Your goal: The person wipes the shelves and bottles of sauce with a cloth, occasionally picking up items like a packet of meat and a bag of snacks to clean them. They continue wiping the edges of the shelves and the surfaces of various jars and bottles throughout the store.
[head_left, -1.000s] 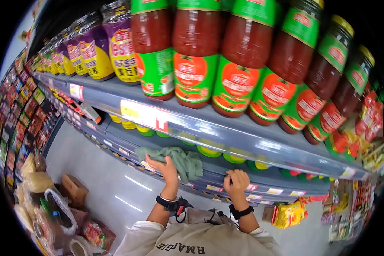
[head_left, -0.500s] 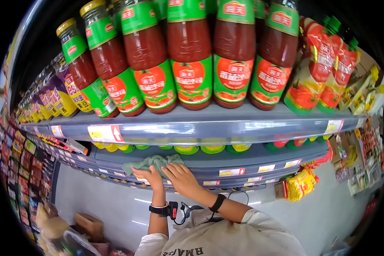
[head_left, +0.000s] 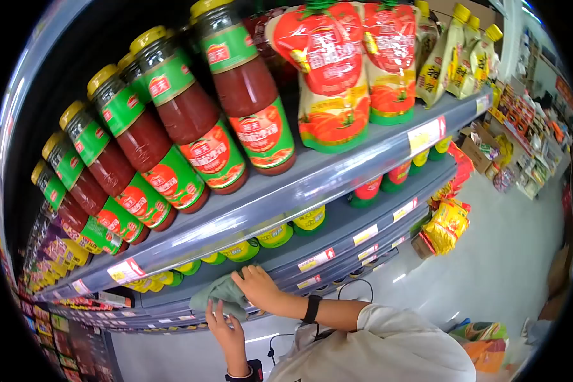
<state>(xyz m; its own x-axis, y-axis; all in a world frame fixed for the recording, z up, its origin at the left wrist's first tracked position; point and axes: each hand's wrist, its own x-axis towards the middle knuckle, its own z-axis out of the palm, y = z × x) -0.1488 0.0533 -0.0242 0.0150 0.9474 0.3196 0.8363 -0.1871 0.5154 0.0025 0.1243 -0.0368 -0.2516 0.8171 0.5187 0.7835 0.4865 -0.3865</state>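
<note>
A crumpled grey-green cloth [head_left: 218, 294] lies on the front edge of the lower shelf [head_left: 280, 254]. My right hand [head_left: 259, 290] presses on the cloth's right side, its fingers bent over it. Below it, my left hand [head_left: 225, 331] touches the cloth's lower edge with its fingers apart. Yellow-and-green containers [head_left: 275, 237] stand on this shelf just behind the hands. On the shelf above, red sauce bottles [head_left: 213, 156] with green labels stand in a row.
Tomato pouches [head_left: 334, 83] and yellow-capped pouches [head_left: 445, 60] fill the upper shelf's right part. Its front edge [head_left: 223, 219] juts out above my hands. Yellow packages [head_left: 445, 223] hang near the shelf's right end. A black cable [head_left: 363, 281] loops beside my right arm.
The view has turned and shifted to the right along the shelves. My left hand has dropped lower and its fingers are more spread; the cloth is bunched differently under my right hand.
</note>
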